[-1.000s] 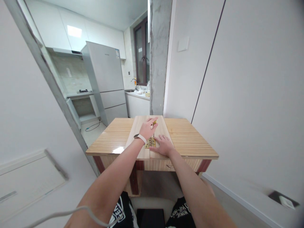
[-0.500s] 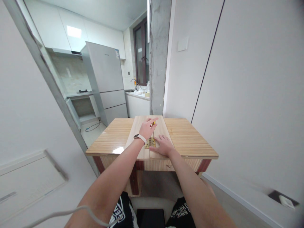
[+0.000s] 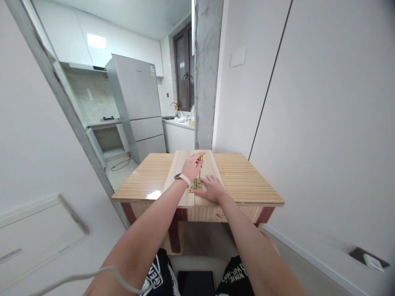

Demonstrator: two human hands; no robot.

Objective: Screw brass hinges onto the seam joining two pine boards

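Note:
My left hand (image 3: pixel 191 165), with a white-banded watch on its wrist, is closed around the yellow handle of a screwdriver (image 3: pixel 201 159). The tool stands nearly upright, its thin shaft reaching down to a brass-coloured hinge (image 3: pixel 195 186). That hinge lies opened flat across the seam between two pale wooden boards (image 3: pixel 208 164). Beside it, my right hand (image 3: pixel 213 188) rests palm down on the right board, fingers spread, thumb and fingertips at the hinge's right leaf. The screwdriver's tip and the screw heads are too small to make out.
Under the boards is a striped wooden table (image 3: pixel 243 176) with a drawer front below its near edge. A grey cable (image 3: pixel 92 272) crosses low at the left. Behind stand a silver refrigerator (image 3: pixel 138 90) and a concrete pillar edge (image 3: pixel 208 74); a white wall (image 3: pixel 324 123) rises at the right.
The left fingers have shifted slightly around the screwdriver, showing a little more of the yellow handle. My right hand and the hinge stay in place.

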